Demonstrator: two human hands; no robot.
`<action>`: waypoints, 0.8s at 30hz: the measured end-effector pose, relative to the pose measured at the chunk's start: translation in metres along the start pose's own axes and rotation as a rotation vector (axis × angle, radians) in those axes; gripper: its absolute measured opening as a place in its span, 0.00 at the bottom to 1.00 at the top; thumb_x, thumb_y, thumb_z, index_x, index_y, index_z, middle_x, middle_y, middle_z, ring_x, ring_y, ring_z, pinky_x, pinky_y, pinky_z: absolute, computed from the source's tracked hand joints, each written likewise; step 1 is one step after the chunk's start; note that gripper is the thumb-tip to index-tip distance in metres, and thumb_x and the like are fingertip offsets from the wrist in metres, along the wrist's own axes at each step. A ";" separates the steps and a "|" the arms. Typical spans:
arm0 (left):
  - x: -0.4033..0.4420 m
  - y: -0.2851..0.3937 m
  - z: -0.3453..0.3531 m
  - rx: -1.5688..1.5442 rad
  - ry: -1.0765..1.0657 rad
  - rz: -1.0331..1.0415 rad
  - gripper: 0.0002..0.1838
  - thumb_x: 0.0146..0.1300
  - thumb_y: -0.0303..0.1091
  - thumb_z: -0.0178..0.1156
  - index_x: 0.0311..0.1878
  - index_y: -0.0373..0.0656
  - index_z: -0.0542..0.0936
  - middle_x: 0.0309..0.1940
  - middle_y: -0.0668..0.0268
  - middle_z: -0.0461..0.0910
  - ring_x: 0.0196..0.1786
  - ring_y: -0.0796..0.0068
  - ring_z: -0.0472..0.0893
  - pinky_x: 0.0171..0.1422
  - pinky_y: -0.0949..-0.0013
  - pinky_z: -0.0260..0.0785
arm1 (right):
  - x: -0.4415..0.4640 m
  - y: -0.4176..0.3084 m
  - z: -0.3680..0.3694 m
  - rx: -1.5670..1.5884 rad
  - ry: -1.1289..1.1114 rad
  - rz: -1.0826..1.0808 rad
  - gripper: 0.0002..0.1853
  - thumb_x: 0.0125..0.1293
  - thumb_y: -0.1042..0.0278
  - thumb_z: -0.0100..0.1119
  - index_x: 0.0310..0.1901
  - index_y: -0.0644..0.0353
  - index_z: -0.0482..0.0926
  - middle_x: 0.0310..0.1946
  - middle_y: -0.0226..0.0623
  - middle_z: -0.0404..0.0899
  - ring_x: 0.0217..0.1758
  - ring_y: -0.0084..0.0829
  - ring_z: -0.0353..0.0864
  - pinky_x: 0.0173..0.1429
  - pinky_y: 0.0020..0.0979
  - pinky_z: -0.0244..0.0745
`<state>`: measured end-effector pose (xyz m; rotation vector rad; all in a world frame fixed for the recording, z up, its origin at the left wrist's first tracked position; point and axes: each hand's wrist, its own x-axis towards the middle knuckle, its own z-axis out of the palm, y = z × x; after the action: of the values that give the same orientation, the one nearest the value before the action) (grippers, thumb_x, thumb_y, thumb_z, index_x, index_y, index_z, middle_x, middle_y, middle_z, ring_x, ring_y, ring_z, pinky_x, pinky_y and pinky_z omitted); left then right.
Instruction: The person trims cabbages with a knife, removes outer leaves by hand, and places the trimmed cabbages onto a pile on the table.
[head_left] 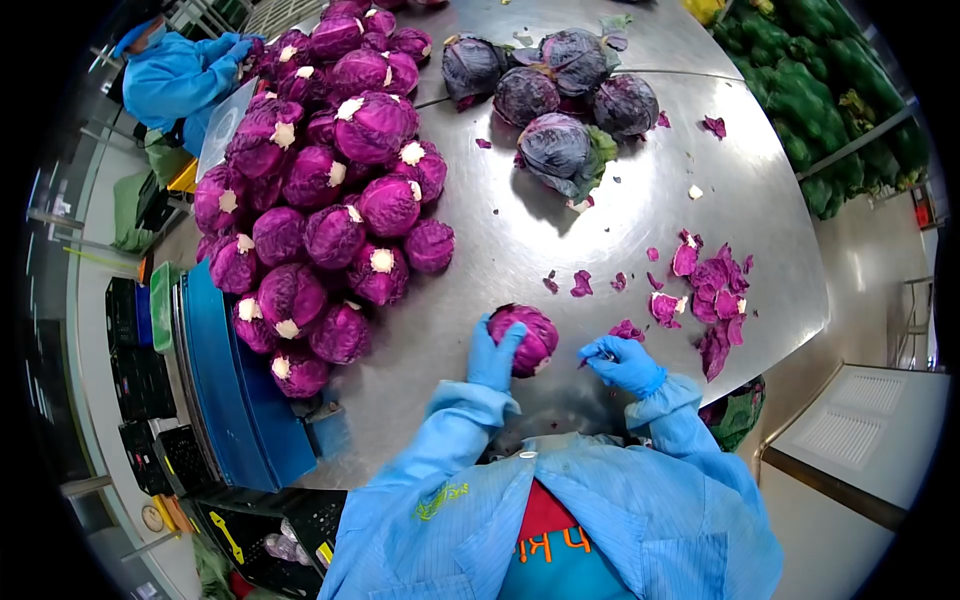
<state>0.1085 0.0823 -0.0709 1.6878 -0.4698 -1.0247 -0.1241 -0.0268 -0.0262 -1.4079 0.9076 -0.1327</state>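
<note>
My left hand (492, 355), in a blue glove, is wrapped round the left side of a peeled red cabbage (530, 338) near the front edge of the steel table. To the right of it, apart from the cabbage, my gloved right hand (627, 367) is closed. Something small and dark shows at its fingers, too little to name. A scrap of purple leaf (627, 330) lies just beyond this hand. Further right is a loose heap of trimmed leaf pieces (716, 285).
Peeled red cabbages (335, 237) are piled along the left. Several unpeeled, dull-coloured cabbages (560, 150) sit at the back of the steel table (450, 310). Green mesh sacks (810, 60) stand beyond the right edge. A co-worker (175, 80) in blue is at the far left.
</note>
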 end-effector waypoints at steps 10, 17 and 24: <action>-0.016 0.032 0.001 -0.002 0.048 -0.048 0.36 0.59 0.47 0.68 0.62 0.32 0.68 0.54 0.53 0.75 0.54 0.65 0.76 0.63 0.65 0.68 | 0.026 -0.007 0.056 0.060 0.271 0.010 0.15 0.56 0.60 0.73 0.38 0.59 0.80 0.29 0.29 0.80 0.32 0.18 0.76 0.38 0.23 0.74; -0.019 0.034 0.003 -0.171 0.033 -0.038 0.32 0.59 0.43 0.69 0.59 0.31 0.70 0.51 0.56 0.77 0.51 0.68 0.78 0.60 0.67 0.71 | 0.045 -0.007 0.050 0.353 -0.002 0.142 0.16 0.57 0.57 0.72 0.34 0.56 0.74 0.21 0.26 0.73 0.19 0.17 0.70 0.22 0.23 0.68; -0.014 0.017 0.005 -0.071 0.005 0.076 0.33 0.57 0.44 0.71 0.57 0.30 0.71 0.45 0.55 0.79 0.47 0.67 0.79 0.54 0.65 0.73 | 0.036 -0.001 0.054 -0.205 0.212 -0.220 0.16 0.61 0.53 0.66 0.36 0.56 0.73 0.23 0.36 0.77 0.21 0.31 0.77 0.26 0.30 0.73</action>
<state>0.1000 0.0837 -0.0503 1.5972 -0.4856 -0.9707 -0.0668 -0.0051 -0.0477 -1.7075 0.9579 -0.3686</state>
